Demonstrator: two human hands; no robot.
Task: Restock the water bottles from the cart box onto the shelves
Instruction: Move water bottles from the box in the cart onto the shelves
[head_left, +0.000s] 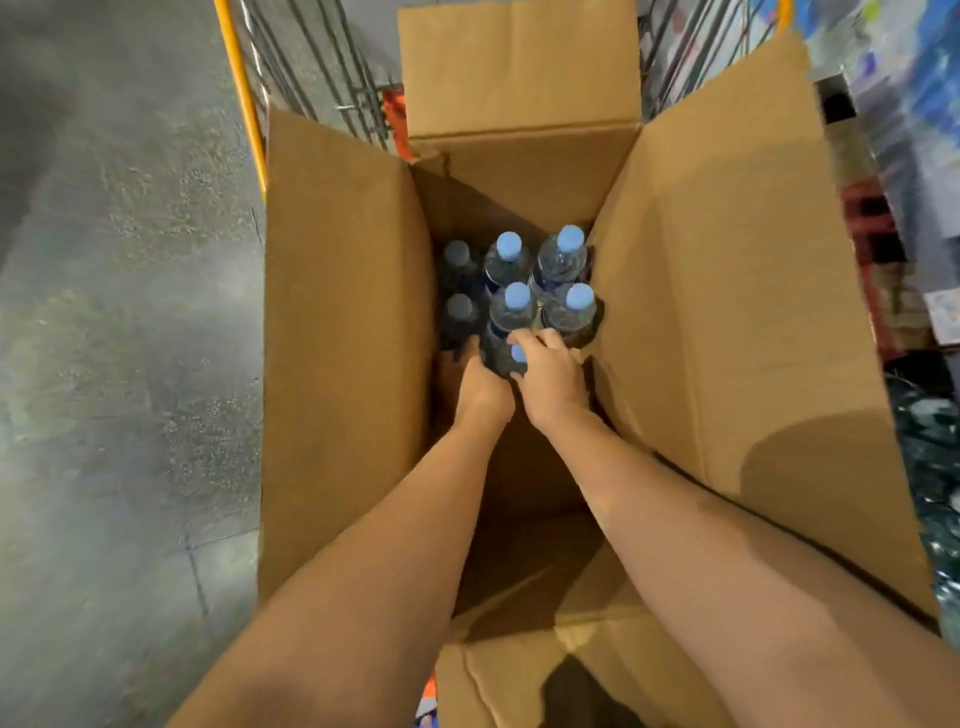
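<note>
Both hands (514, 382) seemingly around bottle (506, 358)

Overhead light falls evenly on the cardboard box (727, 312), whose flaps are bright while its interior is dim. Bottles (511, 275) on the left inside the box sit in deep shadow. A rounded shadow lies on the right flap. The floor (114, 312) and the shelves (914, 130) at the edges are motion-blurred and stretched by wide-angle distortion.
</note>
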